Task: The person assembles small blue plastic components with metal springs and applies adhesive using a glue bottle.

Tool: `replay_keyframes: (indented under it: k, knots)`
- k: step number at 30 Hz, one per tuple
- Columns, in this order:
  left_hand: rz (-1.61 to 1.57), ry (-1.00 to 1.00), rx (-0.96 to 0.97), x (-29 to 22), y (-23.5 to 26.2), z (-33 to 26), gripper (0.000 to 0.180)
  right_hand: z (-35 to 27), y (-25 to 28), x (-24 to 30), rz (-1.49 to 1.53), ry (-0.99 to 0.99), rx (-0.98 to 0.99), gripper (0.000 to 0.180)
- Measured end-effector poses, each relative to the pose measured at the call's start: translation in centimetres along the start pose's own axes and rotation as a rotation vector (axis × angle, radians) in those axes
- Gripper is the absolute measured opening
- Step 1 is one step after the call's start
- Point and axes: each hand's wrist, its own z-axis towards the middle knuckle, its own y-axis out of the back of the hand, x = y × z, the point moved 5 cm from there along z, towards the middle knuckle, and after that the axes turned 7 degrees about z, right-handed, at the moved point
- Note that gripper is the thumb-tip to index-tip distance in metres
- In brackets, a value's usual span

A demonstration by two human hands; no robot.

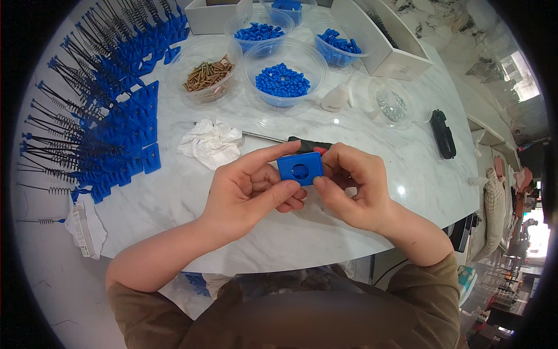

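Note:
Between my two hands is a small blue rectangular plastic piece [315, 161] with a round hole in its face. My left hand [250, 185] pinches its left end, the thumb below and the index finger stretched along the top. Thumb and fingers of my right hand [356, 183] grip the right end. Just behind the piece lies a screwdriver [264, 137] with a black and red handle, partly covered by my fingers. A crumpled white tissue [210, 144] rests to the left of it, near my left hand.
Rows of blue parts with black springs [119, 136] line the left side. Clear bowls hold brass-coloured screws [209, 74], small blue pieces [283, 80], blue tubes [339, 42] and metal bits [392, 104]. A white squeeze bottle [335, 99], black tool [443, 134] and white box [401, 65] stand around.

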Motion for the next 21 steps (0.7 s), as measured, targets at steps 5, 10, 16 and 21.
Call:
replay_keyframes:
  k: [5,10,16,21]
  knots:
    - [0.004,-0.003,-0.033,0.0,0.0,-0.2,0.047,-0.1,-0.4,-0.3,0.112,-0.089,0.051,0.018]
    - [0.049,-0.022,-0.027,0.0,0.1,-0.5,0.046,-0.3,-0.8,-1.2,0.154,-0.111,0.067,0.022]
    - [0.087,-0.034,-0.078,-0.2,0.4,-0.8,0.041,-0.6,-1.2,-1.8,0.241,-0.171,0.077,0.024]
    - [0.115,-0.072,-0.059,-0.2,0.4,-0.9,0.04,-0.6,-1.4,-2.0,0.23,-0.21,0.127,0.024]
